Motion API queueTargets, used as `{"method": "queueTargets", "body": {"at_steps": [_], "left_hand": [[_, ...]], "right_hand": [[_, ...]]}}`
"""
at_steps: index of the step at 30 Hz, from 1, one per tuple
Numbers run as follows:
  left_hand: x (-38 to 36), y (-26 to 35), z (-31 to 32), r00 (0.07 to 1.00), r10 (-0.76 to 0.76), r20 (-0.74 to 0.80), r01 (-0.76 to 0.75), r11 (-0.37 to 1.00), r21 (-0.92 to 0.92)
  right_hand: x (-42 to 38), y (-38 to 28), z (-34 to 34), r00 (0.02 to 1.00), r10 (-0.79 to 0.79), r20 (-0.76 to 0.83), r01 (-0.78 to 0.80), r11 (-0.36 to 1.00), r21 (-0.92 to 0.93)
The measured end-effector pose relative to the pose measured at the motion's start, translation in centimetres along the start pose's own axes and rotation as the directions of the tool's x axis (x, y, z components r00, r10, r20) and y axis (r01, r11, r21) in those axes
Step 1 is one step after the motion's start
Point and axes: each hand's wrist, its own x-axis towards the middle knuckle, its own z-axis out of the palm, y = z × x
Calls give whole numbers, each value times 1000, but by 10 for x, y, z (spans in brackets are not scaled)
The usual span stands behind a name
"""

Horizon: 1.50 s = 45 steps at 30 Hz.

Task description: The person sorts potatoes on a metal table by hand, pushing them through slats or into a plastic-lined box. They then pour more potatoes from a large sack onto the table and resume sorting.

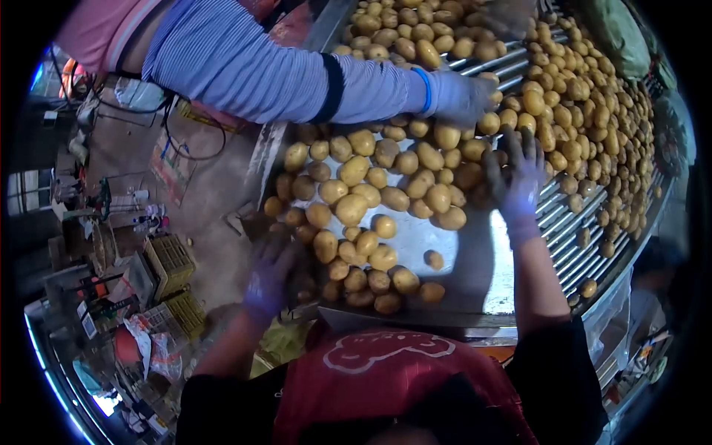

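My right hand [521,174], in a glove with dark, dirty fingertips, reaches forward with fingers spread. It is beside brown potatoes [468,176] where the metal sheet meets the rollers. My left hand [271,276], also gloved, is at the left edge of the metal sheet [486,256]. Its dark fingers look stretched out next to potatoes [325,247], though they are blurred. Loose yellow-brown potatoes [351,210] spread over the sheet between both hands. A single potato [434,259] lies apart from the others.
Another person's gloved hand [461,96] reaches in from the left over the potatoes, below a striped sleeve [245,67]. Metal rollers [567,233] carry a large potato heap [586,111] on the right. A green sack [621,37] stands behind. Yellow crates [169,263] sit on the floor.
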Motion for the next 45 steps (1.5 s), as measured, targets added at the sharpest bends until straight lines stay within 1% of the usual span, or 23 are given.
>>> {"method": "queueTargets", "body": {"at_steps": [2,4,5,8,10,14,16,18,22,24,26,27,28,29,30,32,34,36,38,40,42,44,45], "left_hand": [[49,0,-2,973,-46,-227,23,994,-105],[120,7,15,909,-63,-413,-38,972,-232],[137,13,30,879,-105,-465,-40,956,-292],[141,31,38,936,116,-333,-95,992,79],[106,35,29,958,135,-255,-139,990,4],[21,23,20,981,148,-126,-180,937,-299],[-6,19,13,985,121,-122,-160,906,-393],[-21,19,15,970,-133,-202,53,932,-359],[-22,20,50,899,-320,-298,165,879,-447],[-25,3,53,844,-364,-393,167,876,-452],[-35,-18,38,791,-580,-196,375,712,-593],[-32,-14,25,799,-457,-391,360,884,-298],[-21,-15,14,810,-445,-382,354,890,-288],[-1,-18,5,859,-306,-410,262,952,-161],[19,-20,-3,891,-170,-422,172,985,-34],[82,-18,-10,922,-31,-387,-31,988,-153],[132,-36,30,864,185,-469,-109,977,185],[170,-15,43,872,-73,-484,164,975,148],[164,-7,45,950,-77,-301,78,997,-8],[126,4,43,964,75,-254,-78,997,0],[83,26,35,969,197,-150,-209,976,-67],[43,43,29,981,193,-23,-194,966,-170],[23,48,29,979,202,38,-191,962,-195]], "right_hand": [[-18,-8,20,994,-70,84,90,960,-267],[-35,-30,24,924,-84,372,-33,955,295],[-52,-61,11,922,-230,312,129,941,313],[-74,-99,-36,752,-558,351,288,757,587],[-77,-67,-56,755,-596,274,256,653,713],[-104,45,-62,761,-388,520,191,900,392],[-125,45,-40,661,-539,521,404,842,359],[-126,4,-24,643,-459,613,12,806,592],[-114,-111,10,564,-565,601,-250,577,777],[-159,-141,58,519,-760,390,612,649,452],[-125,-157,23,584,-793,171,473,504,723],[-91,-149,-7,543,-830,125,449,413,792],[-73,-130,-5,685,-727,-53,270,186,945],[-31,-115,-35,600,-778,186,463,527,713],[-26,-83,-17,796,-585,151,479,764,433],[18,-30,-1,946,-312,88,256,885,389],[0,-7,30,910,-404,92,385,907,172],[-30,-26,24,913,-391,119,266,789,554],[-48,-28,-10,714,-648,265,360,664,655],[-60,-19,-45,734,-603,311,266,677,686],[-93,24,-50,882,-423,207,224,763,606],[-131,61,-51,733,-458,502,464,877,123],[-145,60,-50,715,-534,452,506,841,192]]}}
